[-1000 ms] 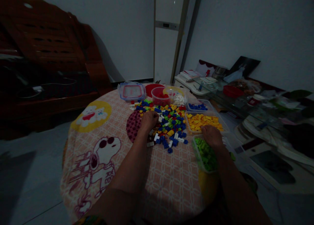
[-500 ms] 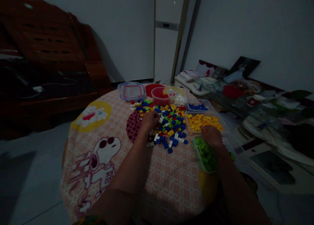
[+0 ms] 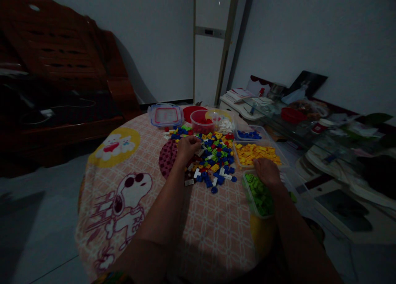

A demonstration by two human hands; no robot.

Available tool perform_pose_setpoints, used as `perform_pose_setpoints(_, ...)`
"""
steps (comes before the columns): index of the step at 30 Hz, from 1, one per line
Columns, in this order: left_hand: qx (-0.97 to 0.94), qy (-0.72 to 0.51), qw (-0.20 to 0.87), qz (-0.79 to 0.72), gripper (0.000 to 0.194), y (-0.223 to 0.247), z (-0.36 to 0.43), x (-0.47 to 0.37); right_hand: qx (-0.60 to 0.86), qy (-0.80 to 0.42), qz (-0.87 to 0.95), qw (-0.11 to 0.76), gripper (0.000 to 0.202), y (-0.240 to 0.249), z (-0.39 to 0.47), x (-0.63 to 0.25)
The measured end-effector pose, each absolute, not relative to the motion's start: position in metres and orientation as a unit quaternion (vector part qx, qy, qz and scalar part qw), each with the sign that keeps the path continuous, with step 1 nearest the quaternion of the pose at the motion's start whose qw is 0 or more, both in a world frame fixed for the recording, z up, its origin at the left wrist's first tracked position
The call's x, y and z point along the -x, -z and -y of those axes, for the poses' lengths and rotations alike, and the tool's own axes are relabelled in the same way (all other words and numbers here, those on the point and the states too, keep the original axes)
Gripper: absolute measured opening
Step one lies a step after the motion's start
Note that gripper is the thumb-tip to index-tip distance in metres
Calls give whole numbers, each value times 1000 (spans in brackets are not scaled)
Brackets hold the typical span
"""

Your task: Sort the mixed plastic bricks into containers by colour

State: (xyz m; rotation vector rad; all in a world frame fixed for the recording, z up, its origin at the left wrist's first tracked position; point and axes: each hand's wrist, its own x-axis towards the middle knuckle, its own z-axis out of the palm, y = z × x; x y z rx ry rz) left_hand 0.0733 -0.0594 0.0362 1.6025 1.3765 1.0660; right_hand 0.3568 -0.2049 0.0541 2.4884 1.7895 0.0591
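My left hand (image 3: pixel 188 148) is over the near-left part of a mixed pile of building bricks (image 3: pixel 216 154), thumb and fingers pinched together. Whatever is between its fingertips is too small and dark to make out. My right hand (image 3: pixel 266 171) is closed at the near edge of a clear box of yellow bricks (image 3: pixel 256 154), above the far end of a box of green bricks (image 3: pixel 259 196). Its fingers curl away from view, so anything inside is hidden. Loose white and blue bricks (image 3: pixel 208 178) lie at the pile's near edge.
Behind the pile stand a round tub with red bricks (image 3: pixel 202 123), a container of white bricks (image 3: pixel 225 125) and a box of blue bricks (image 3: pixel 249 134). A lidded box (image 3: pixel 166 114) sits far left on the patterned tablecloth (image 3: pixel 213 230). A cluttered glass side table (image 3: pixel 275 117) adjoins on the right.
My left hand has shifted very slightly left and down over the pile, its fingers still pinched. My right hand has stayed almost in place.
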Motion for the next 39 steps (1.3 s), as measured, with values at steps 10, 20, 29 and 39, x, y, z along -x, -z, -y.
perform_pose_setpoints(10, -629, -436, 571, -297, 23, -24, 105, -166, -815, -17, -578, 31, 48, -52, 203, -359)
perform_pose_setpoints(20, -760, -372, 476, -241, 33, -20, 112, -171, -819, -20, -572, 33, 50, -52, 203, -358)
perform_pose_setpoints(29, -791, -251, 373, -415, 19, -37, 75, -110, -814, -25, -579, 46, 50, -54, 204, -356)
perform_pose_setpoints(39, -875, -47, 260, -405, 9, -54, 96, -116, -816, -20, -577, 39, 49, -54, 204, -357)
